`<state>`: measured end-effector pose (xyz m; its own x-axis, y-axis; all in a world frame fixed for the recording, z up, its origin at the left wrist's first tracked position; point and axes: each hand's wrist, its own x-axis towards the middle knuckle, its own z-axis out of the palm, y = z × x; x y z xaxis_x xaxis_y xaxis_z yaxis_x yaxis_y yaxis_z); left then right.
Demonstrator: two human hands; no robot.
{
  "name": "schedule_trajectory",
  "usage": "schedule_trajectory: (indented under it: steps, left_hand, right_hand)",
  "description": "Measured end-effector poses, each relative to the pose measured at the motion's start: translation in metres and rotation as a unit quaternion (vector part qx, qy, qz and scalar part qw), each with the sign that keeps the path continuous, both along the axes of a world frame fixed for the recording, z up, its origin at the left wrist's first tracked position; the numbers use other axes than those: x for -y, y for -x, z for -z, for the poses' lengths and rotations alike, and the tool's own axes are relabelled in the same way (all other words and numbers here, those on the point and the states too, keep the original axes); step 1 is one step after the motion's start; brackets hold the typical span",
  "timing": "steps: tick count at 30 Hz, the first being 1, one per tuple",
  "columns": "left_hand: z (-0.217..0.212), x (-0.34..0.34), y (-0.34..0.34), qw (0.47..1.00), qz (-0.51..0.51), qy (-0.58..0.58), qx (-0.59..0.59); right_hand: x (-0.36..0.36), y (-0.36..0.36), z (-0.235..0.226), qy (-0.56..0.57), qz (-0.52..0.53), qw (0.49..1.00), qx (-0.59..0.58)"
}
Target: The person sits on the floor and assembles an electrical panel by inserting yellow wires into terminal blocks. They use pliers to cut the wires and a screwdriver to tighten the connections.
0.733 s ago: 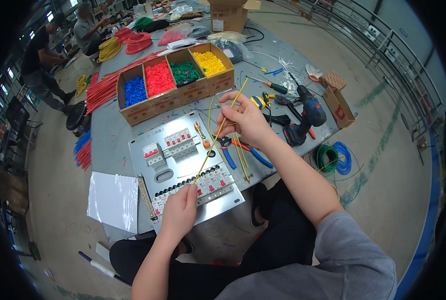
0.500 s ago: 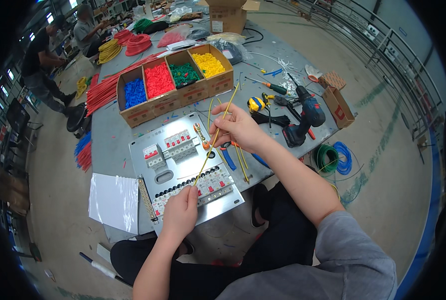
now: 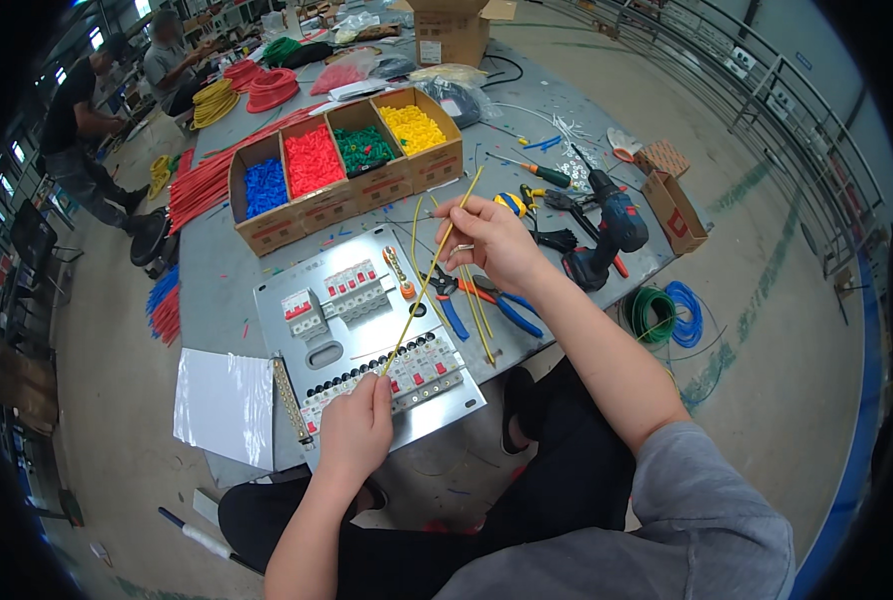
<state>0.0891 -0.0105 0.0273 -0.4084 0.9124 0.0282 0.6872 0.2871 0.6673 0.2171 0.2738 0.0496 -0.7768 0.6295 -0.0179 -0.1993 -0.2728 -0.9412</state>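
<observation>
Care pays here: left hand (image 3: 357,430) pinching the yellow wire (image 3: 429,280) at the metal panel's (image 3: 367,330) near breaker row, right hand (image 3: 492,240) gripping it beyond the panel's far edge, keep it taut.

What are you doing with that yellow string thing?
A person sits at a grey table with a metal panel of switches lying flat on it. Both hands hold one yellow wire: the left hand pinches its lower end by the bottom row of switches, the right hand grips it higher up. Pliers, a drill and a box of coloured bits lie close by.
</observation>
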Motion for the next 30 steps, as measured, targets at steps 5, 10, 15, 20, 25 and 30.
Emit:
schedule_trajectory:
  steps: [5, 10, 15, 20, 25, 30]
  left_hand:
    - [-0.005, 0.000, -0.002, 1.000, 0.014, -0.001, 0.005]
    - [-0.005, 0.000, -0.002, 0.999, 0.033, -0.005, -0.013]
    - [-0.002, 0.003, -0.002, 0.999, 0.031, -0.004, 0.009]
    - [-0.004, 0.003, -0.002, 0.999, 0.029, 0.002, 0.019]
    - [-0.003, 0.006, -0.001, 0.998, 0.016, 0.012, 0.058]
    - [0.003, 0.011, 0.004, 0.985, 0.016, 0.018, 0.173]
  right_hand:
    - [-0.004, -0.004, 0.002, -0.015, 0.014, 1.000, 0.004]
    - [-0.013, -0.007, 0.006, 0.024, -0.013, 0.999, -0.031]
    - [-0.005, -0.003, -0.001, -0.019, 0.025, 1.000, -0.003]
    - [-0.004, -0.002, 0.000, -0.061, 0.035, 0.997, -0.016]
    - [-0.003, -0.001, -0.007, -0.033, 0.040, 0.998, -0.045]
    - [-0.018, -0.002, 0.000, 0.057, 0.066, 0.985, -0.148]
